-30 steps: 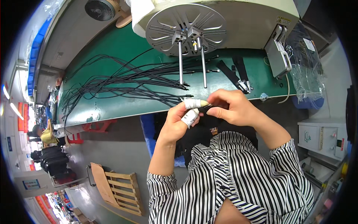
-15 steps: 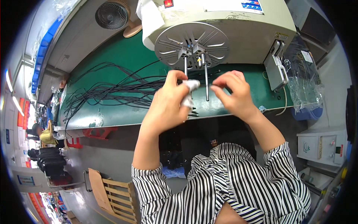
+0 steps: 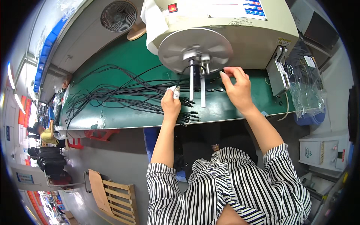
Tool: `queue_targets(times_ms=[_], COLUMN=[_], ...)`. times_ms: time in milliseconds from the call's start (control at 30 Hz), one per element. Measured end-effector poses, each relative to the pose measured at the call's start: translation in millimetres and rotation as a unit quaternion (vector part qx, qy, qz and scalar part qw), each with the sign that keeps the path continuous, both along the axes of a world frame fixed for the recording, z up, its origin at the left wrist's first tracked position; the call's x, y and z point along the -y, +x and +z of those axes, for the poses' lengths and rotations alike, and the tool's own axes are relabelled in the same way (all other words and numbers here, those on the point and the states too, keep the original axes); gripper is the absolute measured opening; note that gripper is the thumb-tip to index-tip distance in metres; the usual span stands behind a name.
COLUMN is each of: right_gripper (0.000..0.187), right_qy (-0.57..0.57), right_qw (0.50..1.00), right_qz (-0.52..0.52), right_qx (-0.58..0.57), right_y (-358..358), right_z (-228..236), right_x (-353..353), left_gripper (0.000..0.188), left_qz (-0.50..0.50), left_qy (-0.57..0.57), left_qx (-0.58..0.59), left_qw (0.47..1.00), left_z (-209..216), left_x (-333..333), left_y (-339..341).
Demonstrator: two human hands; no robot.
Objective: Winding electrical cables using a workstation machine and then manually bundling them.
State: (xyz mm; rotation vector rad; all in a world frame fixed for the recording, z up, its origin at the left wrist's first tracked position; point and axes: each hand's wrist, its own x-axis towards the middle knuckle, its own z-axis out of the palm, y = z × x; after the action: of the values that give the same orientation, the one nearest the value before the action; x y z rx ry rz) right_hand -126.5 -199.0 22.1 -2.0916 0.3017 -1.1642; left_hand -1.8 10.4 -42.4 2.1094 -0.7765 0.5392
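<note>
My left hand (image 3: 171,107), with white wrapping on its fingers, is closed round a black cable (image 3: 181,77). From there the cable arcs up to two metal posts on a round metal disc (image 3: 176,47), which is blurred as if spinning. Dark turns of cable appear around the posts, though the blur hides the detail. To the right of the disc, my right hand (image 3: 239,90) is raised, its thumb and fingers apart and apparently holding nothing. Beneath the left hand lies a spread bundle of black cables (image 3: 123,92), some of their ends close to the table's front edge.
A large cream machine (image 3: 232,41) with a lit red switch carries the disc. Metal brackets (image 3: 277,73) stand on the green table (image 3: 240,107) at the right, beside clear plastic bags (image 3: 307,90). A fan (image 3: 119,17) is at the back left. A wooden pallet (image 3: 118,198) lies lower left.
The disc and its posts have gone from sharp to blurred. My left hand has moved down from the posts, with a cable now stretched from it. My right hand has drawn slightly up.
</note>
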Motion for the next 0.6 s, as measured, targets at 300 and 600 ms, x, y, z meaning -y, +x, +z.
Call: queue_targets(times_ms=[300, 600], right_gripper=[0.013, 0.013], right_qy=[0.067, 0.084], right_qw=[0.997, 0.992], right_qz=[0.04, 0.085], right_qx=[-0.027, -0.046], right_y=[-37.5, -43.6], right_z=[-25.1, -37.6], right_x=[10.1, 7.3], left_gripper=[0.018, 0.018], left_qz=[-0.044, -0.058], left_qy=[0.018, 0.014], left_qx=[0.184, 0.169], left_qw=[0.982, 0.984], left_z=[-4.9, -3.6], left_x=[-18.6, -26.9], left_y=[4.0, -5.9])
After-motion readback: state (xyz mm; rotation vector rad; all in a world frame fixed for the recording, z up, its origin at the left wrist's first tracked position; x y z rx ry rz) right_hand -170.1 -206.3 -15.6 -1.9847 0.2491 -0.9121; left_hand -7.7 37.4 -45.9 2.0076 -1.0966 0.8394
